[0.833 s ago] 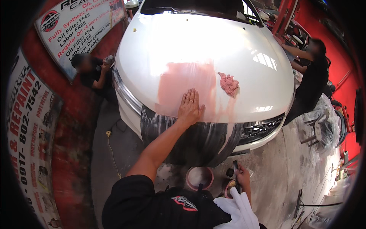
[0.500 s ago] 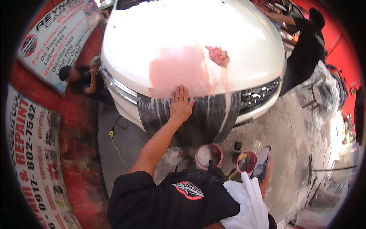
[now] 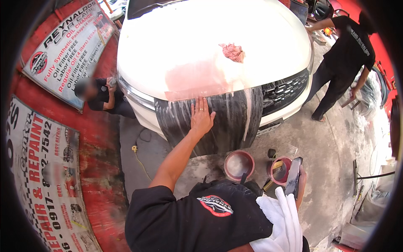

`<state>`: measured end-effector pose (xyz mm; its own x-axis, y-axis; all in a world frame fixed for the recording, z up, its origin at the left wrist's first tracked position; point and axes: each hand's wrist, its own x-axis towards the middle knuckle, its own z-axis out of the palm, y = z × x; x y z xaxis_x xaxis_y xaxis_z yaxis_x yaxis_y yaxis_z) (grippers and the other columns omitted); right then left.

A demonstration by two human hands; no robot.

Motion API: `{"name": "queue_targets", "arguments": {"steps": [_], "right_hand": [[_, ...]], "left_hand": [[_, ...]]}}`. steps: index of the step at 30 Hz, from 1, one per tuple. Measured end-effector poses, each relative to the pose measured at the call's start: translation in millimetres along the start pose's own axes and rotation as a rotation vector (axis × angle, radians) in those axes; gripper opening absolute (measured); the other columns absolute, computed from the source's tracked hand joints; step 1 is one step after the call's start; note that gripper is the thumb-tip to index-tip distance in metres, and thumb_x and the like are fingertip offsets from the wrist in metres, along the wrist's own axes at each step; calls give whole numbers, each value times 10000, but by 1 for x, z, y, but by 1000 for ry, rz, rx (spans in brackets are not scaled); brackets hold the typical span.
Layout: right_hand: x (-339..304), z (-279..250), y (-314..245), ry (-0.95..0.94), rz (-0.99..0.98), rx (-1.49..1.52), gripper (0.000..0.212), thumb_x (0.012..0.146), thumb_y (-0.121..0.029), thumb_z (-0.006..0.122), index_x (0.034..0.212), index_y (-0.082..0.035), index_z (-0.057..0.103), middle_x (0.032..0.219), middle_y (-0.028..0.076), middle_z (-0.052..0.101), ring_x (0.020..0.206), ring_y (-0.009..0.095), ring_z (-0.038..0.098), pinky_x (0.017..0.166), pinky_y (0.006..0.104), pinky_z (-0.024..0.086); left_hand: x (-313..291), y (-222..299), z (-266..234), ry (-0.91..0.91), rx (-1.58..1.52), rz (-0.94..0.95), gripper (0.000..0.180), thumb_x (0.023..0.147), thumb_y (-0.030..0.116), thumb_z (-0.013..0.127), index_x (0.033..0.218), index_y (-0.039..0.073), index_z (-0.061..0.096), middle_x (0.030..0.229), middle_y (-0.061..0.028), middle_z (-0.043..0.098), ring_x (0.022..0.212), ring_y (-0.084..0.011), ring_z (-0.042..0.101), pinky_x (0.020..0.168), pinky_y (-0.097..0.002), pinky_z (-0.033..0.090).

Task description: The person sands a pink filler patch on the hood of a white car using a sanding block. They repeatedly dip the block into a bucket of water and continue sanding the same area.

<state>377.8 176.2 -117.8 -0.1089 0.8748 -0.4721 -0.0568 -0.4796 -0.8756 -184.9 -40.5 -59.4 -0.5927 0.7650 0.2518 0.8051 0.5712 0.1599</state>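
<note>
The right hand clasps a long grey block. Its long axis points forward, leaning slightly right; it lies along the hand's left side.

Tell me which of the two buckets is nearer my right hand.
The right one, close beside your right hand, with something yellow inside. The other bucket sits farther left and looks pale inside.
</note>
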Motion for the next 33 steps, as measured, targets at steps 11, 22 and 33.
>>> {"name": "queue_targets", "arguments": {"steps": [11, 22, 33], "right_hand": [[12, -74, -37, -124, 115, 201, 440, 1062, -368, 550, 1280, -21, 712, 939, 69, 763, 777, 172, 700, 729, 331, 571], [47, -184, -9, -102, 290, 291, 392, 1052, -396, 566, 1113, -55, 750, 890, 70, 769, 683, 191, 709, 629, 327, 579], [18, -38, 42, -476, 560, 321, 340, 1063, -327, 577, 1184, -41, 716, 914, 66, 752, 678, 182, 697, 600, 333, 575]], "left_hand": [[7, 43, -24, -186, 93, -242, 952, 990, 472, 630, 1638, -88, 213, 1735, -273, 183, 1620, -414, 164, 1285, -567, 212], [-115, 275, 100, -420, -573, 12, 506, 978, 351, 712, 1358, 19, 671, 1364, -216, 682, 1258, -367, 657, 1083, -461, 501], [-175, 396, 142, -954, -1289, -274, 1042, 891, 245, 884, 1634, -38, 210, 1504, -248, 494, 1276, -284, 616, 1005, -380, 562]]}}
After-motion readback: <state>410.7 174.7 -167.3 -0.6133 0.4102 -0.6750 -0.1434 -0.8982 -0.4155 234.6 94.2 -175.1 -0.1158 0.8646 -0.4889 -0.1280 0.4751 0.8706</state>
